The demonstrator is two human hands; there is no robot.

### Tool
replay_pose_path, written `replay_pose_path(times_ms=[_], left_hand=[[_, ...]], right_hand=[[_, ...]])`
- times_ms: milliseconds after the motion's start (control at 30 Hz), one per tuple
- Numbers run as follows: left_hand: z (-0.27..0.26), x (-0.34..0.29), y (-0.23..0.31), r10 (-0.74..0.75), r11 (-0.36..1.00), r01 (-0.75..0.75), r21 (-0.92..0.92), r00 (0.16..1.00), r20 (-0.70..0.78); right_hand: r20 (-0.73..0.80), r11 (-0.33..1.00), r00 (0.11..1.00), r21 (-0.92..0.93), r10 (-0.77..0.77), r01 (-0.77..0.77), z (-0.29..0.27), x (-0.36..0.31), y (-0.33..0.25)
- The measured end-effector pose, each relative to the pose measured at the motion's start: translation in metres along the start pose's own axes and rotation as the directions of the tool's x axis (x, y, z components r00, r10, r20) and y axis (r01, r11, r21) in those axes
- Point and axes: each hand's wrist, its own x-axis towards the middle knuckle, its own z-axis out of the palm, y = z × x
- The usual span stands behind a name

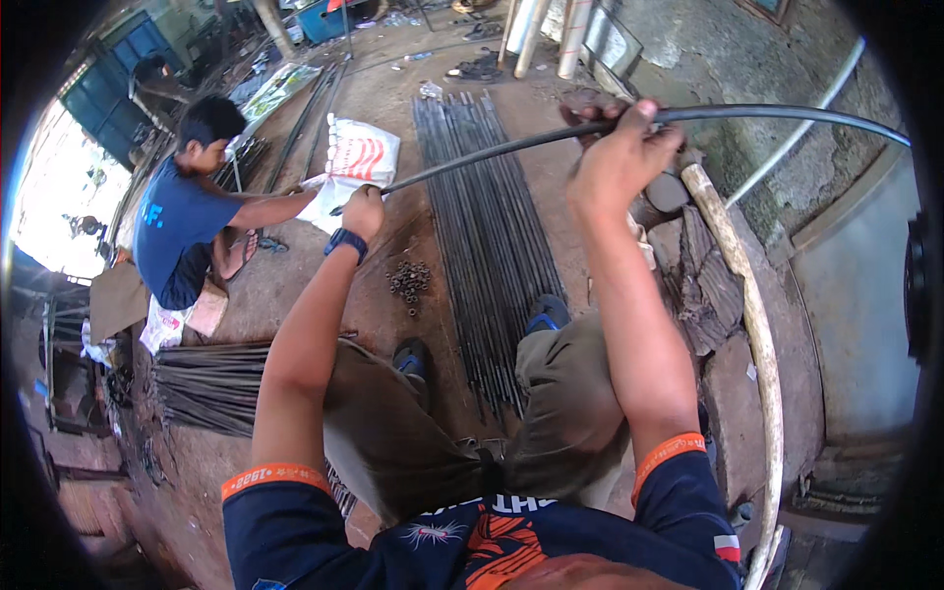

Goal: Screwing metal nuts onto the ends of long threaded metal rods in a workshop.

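And the rod [497, 150], long, slim and dark, is up in the air, slanting from low left to high right, its right-hand stretch gleaming!

Across the front: I've got the black rod [511, 147] strung between the left hand [364, 213] and right hand [629, 157], so that lane's barred.
Under the rod: decent room from what I can see, over the floor bundle [492, 246] and down between the knees.
Left side: kinda crowded, the co-worker's arm [280, 208] and a white sack [364, 152] crowd that hand. Can't tell if they touch.
Low left: there's a lane down to the floor [310, 300] between the co-worker and the ring pile [409, 280].
Right side: pale pole [757, 334] and rough wall [718, 79] box in sideways moves, ugh.
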Motion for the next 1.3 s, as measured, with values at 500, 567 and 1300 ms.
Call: replay_pose_path(times_ms=[500, 567, 1300], left_hand=[[-0.008, -0.047, 0.259, 0.684, 0.574, -0.810, -0.121, 0.555, -0.473], [-0.010, -0.048, 0.262, 0.659, 0.620, -0.776, -0.119, 0.597, -0.457], [-0.015, -0.029, 0.287, 0.409, 0.470, -0.545, -0.694, 0.832, -0.376]], right_hand=[[0.116, 0.971, 0.973, -0.156, 0.199, -0.180, -0.013, -0.010, 0.015], [0.174, 0.978, 0.970, -0.153, 0.170, -0.144, -0.015, -0.003, 0.018], [0.608, 0.667, 0.781, -0.525, -0.141, 0.529, 0.013, 0.027, 0.020]])
